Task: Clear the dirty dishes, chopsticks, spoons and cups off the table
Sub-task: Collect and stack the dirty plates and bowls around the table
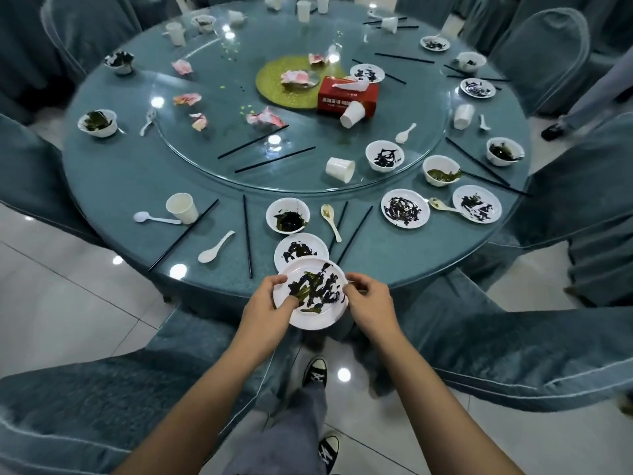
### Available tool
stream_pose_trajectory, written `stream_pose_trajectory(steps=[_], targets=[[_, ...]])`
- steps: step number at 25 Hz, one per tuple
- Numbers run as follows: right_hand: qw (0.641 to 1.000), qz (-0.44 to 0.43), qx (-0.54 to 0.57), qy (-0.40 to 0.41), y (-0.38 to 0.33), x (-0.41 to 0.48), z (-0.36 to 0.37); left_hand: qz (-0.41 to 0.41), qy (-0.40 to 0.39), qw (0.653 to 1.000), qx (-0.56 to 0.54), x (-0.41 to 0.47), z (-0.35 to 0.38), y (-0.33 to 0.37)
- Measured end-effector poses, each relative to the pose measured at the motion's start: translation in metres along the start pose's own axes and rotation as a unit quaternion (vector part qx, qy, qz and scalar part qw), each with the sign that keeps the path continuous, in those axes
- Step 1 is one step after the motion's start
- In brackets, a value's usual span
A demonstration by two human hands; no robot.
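At the table (pixel 120 186) edge, left hand (pixel 263 303) and right hand (pixel 368 301) grip a dirty plate (pixel 315 318).

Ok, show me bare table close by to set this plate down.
Widest bare patch: the outer ring on your left, between the paper cup and the leftmost bowl. Your right is crowded: plate, spoon, second plate side by side.

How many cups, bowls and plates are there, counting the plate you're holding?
Cups: 10
Bowls: 8
Plates: 7, held plate included
Total: 25
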State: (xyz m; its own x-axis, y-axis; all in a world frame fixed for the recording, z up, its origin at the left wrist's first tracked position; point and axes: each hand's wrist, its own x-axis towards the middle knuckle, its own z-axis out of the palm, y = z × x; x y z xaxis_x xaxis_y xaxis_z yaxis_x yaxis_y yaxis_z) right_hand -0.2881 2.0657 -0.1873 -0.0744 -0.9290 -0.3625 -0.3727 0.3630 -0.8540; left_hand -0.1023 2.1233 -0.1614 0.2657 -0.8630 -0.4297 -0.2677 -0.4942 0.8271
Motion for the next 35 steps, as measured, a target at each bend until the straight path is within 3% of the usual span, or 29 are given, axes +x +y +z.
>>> stream_pose_trajectory(steps=[14, 35], targets=[[0.99, 0.051, -0.108, -0.076, -0.02, 0.115, 0.034, -0.122, -0.018, 0.992, 0.009, 0.122, 0.013, -0.005], [0.98, 0.062, -0.137, -0.131, -0.009, 0.182, 0.07, -0.2, 0.007, 0.979, -0.029, 0.17, 0.03, -0.016]])
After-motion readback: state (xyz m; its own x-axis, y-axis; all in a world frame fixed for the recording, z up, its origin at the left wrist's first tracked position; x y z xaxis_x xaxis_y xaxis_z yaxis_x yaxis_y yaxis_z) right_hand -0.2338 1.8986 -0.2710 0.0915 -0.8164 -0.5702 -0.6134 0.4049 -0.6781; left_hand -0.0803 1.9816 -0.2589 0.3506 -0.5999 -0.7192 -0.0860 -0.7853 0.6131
